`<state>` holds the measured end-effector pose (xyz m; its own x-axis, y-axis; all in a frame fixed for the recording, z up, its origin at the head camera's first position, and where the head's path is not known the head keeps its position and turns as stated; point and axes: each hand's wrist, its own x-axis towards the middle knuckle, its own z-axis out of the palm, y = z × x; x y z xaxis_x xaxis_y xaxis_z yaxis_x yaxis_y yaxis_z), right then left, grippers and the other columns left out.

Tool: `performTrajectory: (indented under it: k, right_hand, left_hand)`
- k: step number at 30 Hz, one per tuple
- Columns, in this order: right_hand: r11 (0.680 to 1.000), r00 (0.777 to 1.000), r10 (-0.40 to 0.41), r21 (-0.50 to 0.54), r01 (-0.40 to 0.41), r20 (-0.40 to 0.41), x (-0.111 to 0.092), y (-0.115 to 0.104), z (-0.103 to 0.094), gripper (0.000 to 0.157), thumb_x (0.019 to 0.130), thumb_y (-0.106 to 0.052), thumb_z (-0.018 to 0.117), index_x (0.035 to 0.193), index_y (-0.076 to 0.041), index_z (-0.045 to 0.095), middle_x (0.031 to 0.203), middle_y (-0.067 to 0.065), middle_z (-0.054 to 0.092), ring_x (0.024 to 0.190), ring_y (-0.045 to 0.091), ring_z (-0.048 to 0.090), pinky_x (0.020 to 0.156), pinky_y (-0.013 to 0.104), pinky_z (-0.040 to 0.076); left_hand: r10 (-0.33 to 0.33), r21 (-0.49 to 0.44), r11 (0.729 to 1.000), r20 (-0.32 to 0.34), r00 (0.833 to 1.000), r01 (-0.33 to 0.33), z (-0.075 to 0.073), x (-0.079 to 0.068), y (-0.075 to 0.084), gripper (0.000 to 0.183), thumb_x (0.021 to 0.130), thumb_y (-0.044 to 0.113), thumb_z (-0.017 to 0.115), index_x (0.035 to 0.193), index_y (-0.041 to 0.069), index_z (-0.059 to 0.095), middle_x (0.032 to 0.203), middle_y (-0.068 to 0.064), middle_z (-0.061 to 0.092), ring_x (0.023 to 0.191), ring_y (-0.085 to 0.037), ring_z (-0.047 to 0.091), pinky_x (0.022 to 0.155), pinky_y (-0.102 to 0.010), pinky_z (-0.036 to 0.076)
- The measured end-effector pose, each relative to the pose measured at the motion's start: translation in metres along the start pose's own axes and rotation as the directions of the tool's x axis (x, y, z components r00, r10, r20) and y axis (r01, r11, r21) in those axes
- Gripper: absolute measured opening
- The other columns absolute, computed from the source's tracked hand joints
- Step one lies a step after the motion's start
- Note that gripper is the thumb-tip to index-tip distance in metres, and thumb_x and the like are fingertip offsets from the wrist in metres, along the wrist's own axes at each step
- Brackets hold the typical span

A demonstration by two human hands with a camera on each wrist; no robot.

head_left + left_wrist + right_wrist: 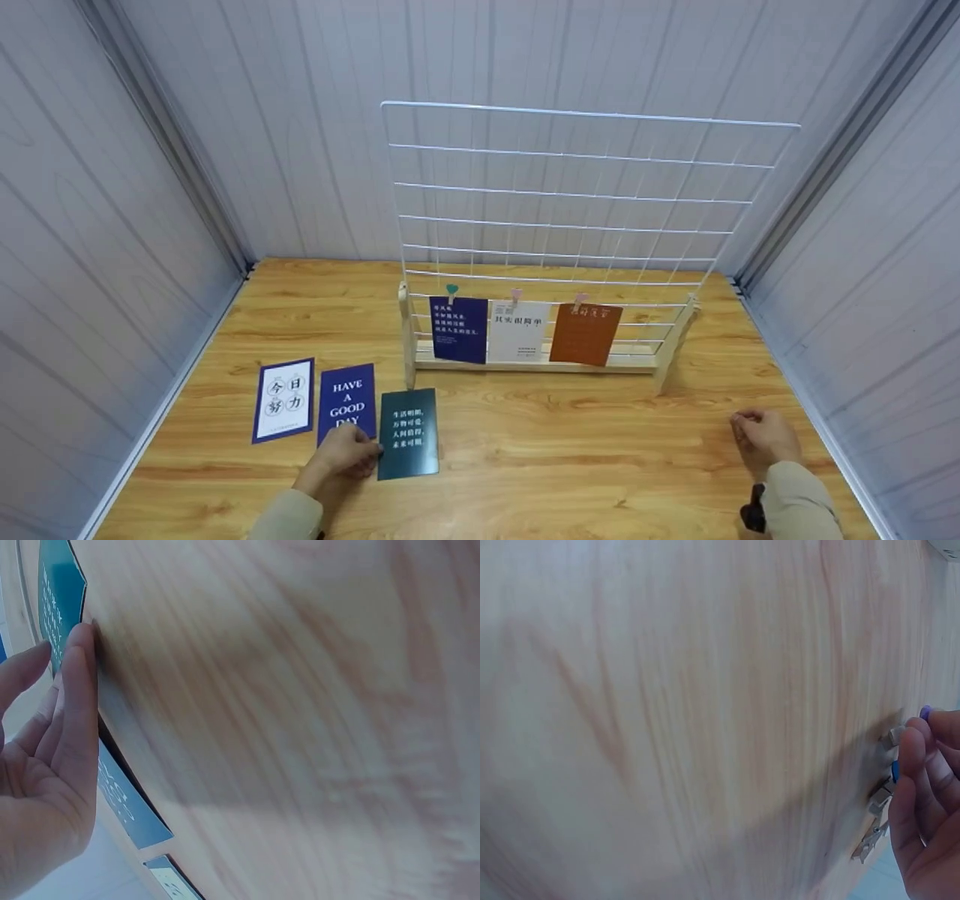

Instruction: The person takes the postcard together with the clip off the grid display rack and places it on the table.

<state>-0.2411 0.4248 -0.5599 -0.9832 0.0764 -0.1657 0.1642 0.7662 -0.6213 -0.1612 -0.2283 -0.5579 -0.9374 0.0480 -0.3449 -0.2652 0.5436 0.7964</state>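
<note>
A dark green card (408, 433) with white Chinese characters lies at the front, left of the middle. My left hand (346, 451) pinches its left edge, the thumb (30, 671) on the printed side and the fingers at the rim. Under that hand, the blue "HAVE A GOOD DAY" card (347, 394) is partly covered. Far to the right, my right hand (772, 435) is near the table. In the right wrist view, its thumb and fingertips pinch the purple top (925, 712) of a small wooden clothespin (892, 736). Below it are further clothespins, one with a blue top (895, 770).
A white wire grid (585, 199) stands in a wooden base (525, 366) at the back. Clipped to it hang a blue card (459, 330), a white card (517, 334) and an orange card (585, 337). A blue-bordered white card (283, 401) lies at left. Panel walls (112, 262) enclose the table.
</note>
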Motion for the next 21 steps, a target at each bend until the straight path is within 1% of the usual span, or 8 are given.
performTrajectory:
  k: [4, 7, 11, 14, 15, 19, 20, 21]
  right_hand:
    - [1.000, 1.000, 0.016, 0.005, -0.016, 0.002, 0.000, 0.000, 0.000, 0.037, 0.090, -0.020, 0.049, 0.108, 0.012, 0.052, 0.080, 0.007, 0.059, 0.067, 0.019, 0.056, 0.067, 0.041, 0.044]
    - [0.999, 0.999, 0.038, 0.014, -0.038, 0.008, -0.001, -0.002, -0.003, 0.040, 0.091, -0.022, 0.047, 0.111, 0.012, 0.050, 0.081, 0.009, 0.058, 0.070, 0.021, 0.055, 0.070, 0.044, 0.042]
    - [1.000, 1.000, 0.022, 0.015, -0.022, 0.000, -0.002, -0.005, -0.010, 0.042, 0.091, -0.023, 0.044, 0.113, 0.013, 0.049, 0.085, 0.014, 0.058, 0.072, 0.025, 0.056, 0.073, 0.047, 0.041]
    - [1.000, 1.000, -0.020, 0.001, 0.020, -0.024, -0.004, -0.007, -0.015, 0.042, 0.092, -0.023, 0.043, 0.112, 0.013, 0.049, 0.083, 0.013, 0.059, 0.067, 0.023, 0.056, 0.070, 0.045, 0.044]
    - [1.000, 0.999, -0.025, 0.014, 0.025, -0.031, -0.004, -0.009, -0.017, 0.042, 0.092, -0.023, 0.044, 0.112, 0.014, 0.049, 0.082, 0.013, 0.060, 0.064, 0.023, 0.056, 0.068, 0.043, 0.045]
    - [0.998, 0.997, -0.057, 0.030, 0.058, -0.059, 0.000, -0.015, -0.026, 0.043, 0.091, -0.022, 0.045, 0.112, 0.015, 0.048, 0.077, 0.012, 0.061, 0.063, 0.024, 0.059, 0.062, 0.038, 0.047]
    - [0.996, 0.994, -0.074, 0.046, 0.078, -0.081, 0.008, -0.006, -0.025, 0.045, 0.091, -0.026, 0.046, 0.112, 0.013, 0.049, 0.075, 0.010, 0.061, 0.062, 0.022, 0.059, 0.059, 0.035, 0.048]
    - [0.995, 0.993, -0.081, 0.053, 0.086, -0.090, 0.008, -0.009, -0.028, 0.045, 0.092, -0.026, 0.046, 0.113, 0.013, 0.049, 0.074, 0.009, 0.061, 0.063, 0.023, 0.060, 0.057, 0.034, 0.048]
  left_hand:
    - [0.005, 0.001, 1.000, -0.021, 1.000, -0.005, -0.002, 0.001, -0.001, 0.016, 0.082, 0.007, 0.059, 0.071, -0.004, 0.062, 0.061, -0.008, 0.059, 0.053, -0.017, 0.059, 0.049, -0.029, 0.050]
    - [-0.003, -0.024, 1.000, -0.037, 0.999, 0.002, -0.006, 0.001, 0.001, 0.016, 0.083, 0.008, 0.057, 0.074, -0.004, 0.062, 0.063, -0.009, 0.060, 0.054, -0.018, 0.058, 0.050, -0.029, 0.050]
    - [0.055, -0.022, 0.998, -0.072, 0.996, -0.056, -0.014, 0.003, 0.007, 0.017, 0.085, 0.009, 0.056, 0.077, -0.005, 0.063, 0.065, -0.009, 0.060, 0.058, -0.019, 0.058, 0.053, -0.031, 0.050]
    - [0.120, 0.010, 0.993, -0.120, 0.985, -0.120, -0.020, 0.003, 0.014, 0.018, 0.085, 0.011, 0.056, 0.078, -0.005, 0.063, 0.066, -0.008, 0.060, 0.059, -0.019, 0.058, 0.054, -0.032, 0.050]
    - [0.132, 0.013, 0.991, -0.140, 0.981, -0.131, -0.022, 0.003, 0.017, 0.018, 0.085, 0.011, 0.057, 0.078, -0.005, 0.064, 0.065, -0.008, 0.060, 0.059, -0.019, 0.058, 0.054, -0.032, 0.050]
    - [0.131, -0.011, 0.991, -0.211, 0.969, -0.136, -0.030, 0.002, 0.032, 0.019, 0.085, 0.012, 0.057, 0.079, -0.005, 0.063, 0.065, -0.007, 0.059, 0.059, -0.018, 0.057, 0.055, -0.031, 0.051]
    - [0.137, -0.016, 0.989, -0.226, 0.965, -0.144, -0.033, 0.002, 0.035, 0.018, 0.085, 0.012, 0.057, 0.079, -0.005, 0.063, 0.065, -0.008, 0.059, 0.059, -0.018, 0.057, 0.055, -0.031, 0.050]
    - [0.142, -0.019, 0.988, -0.240, 0.961, -0.151, -0.035, 0.003, 0.039, 0.017, 0.085, 0.011, 0.057, 0.079, -0.004, 0.063, 0.065, -0.008, 0.059, 0.060, -0.018, 0.057, 0.056, -0.030, 0.050]
